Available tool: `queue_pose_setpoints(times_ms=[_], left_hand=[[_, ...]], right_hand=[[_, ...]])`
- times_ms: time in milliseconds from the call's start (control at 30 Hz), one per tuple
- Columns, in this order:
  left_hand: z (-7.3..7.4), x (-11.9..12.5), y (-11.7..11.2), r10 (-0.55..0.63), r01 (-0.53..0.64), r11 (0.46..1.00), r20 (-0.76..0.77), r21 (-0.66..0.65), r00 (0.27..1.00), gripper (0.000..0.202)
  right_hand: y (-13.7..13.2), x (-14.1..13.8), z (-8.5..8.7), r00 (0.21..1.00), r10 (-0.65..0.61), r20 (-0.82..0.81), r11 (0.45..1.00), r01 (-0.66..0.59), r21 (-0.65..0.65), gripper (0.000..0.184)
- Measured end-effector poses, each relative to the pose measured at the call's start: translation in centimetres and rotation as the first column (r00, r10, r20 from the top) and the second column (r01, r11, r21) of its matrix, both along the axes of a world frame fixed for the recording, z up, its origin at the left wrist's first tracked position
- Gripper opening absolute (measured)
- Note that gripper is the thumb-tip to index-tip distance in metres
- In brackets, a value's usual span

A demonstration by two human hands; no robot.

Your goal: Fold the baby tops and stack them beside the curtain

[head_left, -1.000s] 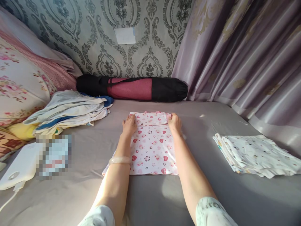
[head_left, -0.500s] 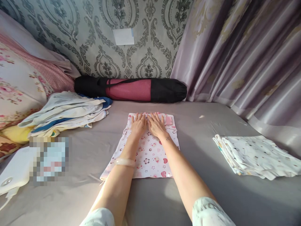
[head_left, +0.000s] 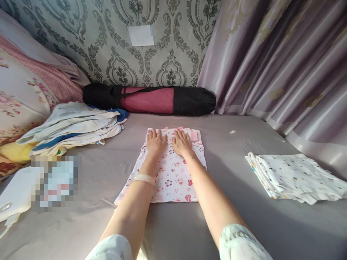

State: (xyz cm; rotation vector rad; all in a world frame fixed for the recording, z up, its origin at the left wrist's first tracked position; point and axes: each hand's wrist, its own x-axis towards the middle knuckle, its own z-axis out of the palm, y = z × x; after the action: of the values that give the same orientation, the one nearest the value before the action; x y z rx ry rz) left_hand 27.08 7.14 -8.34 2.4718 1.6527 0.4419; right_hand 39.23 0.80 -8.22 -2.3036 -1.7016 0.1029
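A white garment printed with pink hearts and flowers lies folded flat on the grey sheet in front of me. Both palms press on its far end, where a folded-over band and a small pink patch show. My left hand rests near the far left corner with its fingers stretched out. Just to the right, my right hand lies flat, fingers also extended. A pale bangle circles my left wrist. Part of the garment is hidden under my forearms.
A folded stack of white patterned cloths sits at the right. To the left are loosely piled clothes and a white device with a cable. A black and pink roll bag lies along the wall beside the curtain.
My hands have moved slightly apart across the garment's far end, the left one leftward. Both stay flat on the cloth, and the view has shifted a little.
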Motion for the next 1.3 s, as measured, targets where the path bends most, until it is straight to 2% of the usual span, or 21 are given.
queue_pose_setpoints(times_ms=[333, 467, 600, 733, 833, 1000, 1167, 1233, 1300], left_hand=[[0.8, -1.2, 1.6, -0.021, 0.017, 0.999, -0.102, -0.044, 0.995, 0.086], [0.8, -2.0, 2.4, -0.099, 0.087, 0.993, -0.153, -0.086, 0.983, 0.089], [1.0, -3.7, 3.2, -0.207, 0.187, 0.974, -0.159, -0.128, 0.965, 0.081], [0.9, -5.4, 4.1, -0.303, 0.285, 0.945, -0.098, -0.159, 0.948, 0.077], [0.5, -5.7, 4.4, -0.307, 0.290, 0.943, -0.086, -0.165, 0.948, 0.078], [0.1, -5.4, 4.8, -0.309, 0.287, 0.942, -0.117, -0.174, 0.944, 0.080], [1.3, -5.1, 4.9, -0.313, 0.270, 0.936, -0.184, -0.223, 0.932, 0.078], [2.1, -4.5, 4.4, -0.319, 0.285, 0.941, -0.200, -0.181, 0.927, 0.072], [2.7, -3.5, 3.6, -0.359, 0.347, 0.933, -0.180, -0.095, 0.916, 0.066]], right_hand=[[-0.3, 0.7, -0.3, 0.979, -0.201, -0.020, 0.979, 0.201, 0.036, 0.060], [-0.7, 1.9, -0.5, 0.965, -0.263, -0.022, 0.959, 0.264, 0.099, 0.060], [-1.5, 3.2, -0.2, 0.954, -0.296, -0.044, 0.953, 0.298, 0.056, 0.060], [-1.7, 4.3, 0.7, 0.960, -0.277, -0.035, 0.960, 0.275, -0.053, 0.060], [-2.1, 5.1, 1.3, 0.976, -0.215, -0.022, 0.966, 0.209, -0.151, 0.061], [-3.3, 5.9, 1.1, 0.994, -0.108, 0.024, 0.986, 0.110, -0.124, 0.063], [-3.3, 5.7, 1.6, 0.992, -0.122, 0.035, 0.982, 0.126, -0.142, 0.061], [-3.0, 5.5, 2.3, 0.994, -0.098, 0.055, 0.984, 0.105, -0.141, 0.060], [-2.5, 5.2, 2.9, 0.996, -0.014, 0.092, 0.994, 0.023, -0.103, 0.057]])
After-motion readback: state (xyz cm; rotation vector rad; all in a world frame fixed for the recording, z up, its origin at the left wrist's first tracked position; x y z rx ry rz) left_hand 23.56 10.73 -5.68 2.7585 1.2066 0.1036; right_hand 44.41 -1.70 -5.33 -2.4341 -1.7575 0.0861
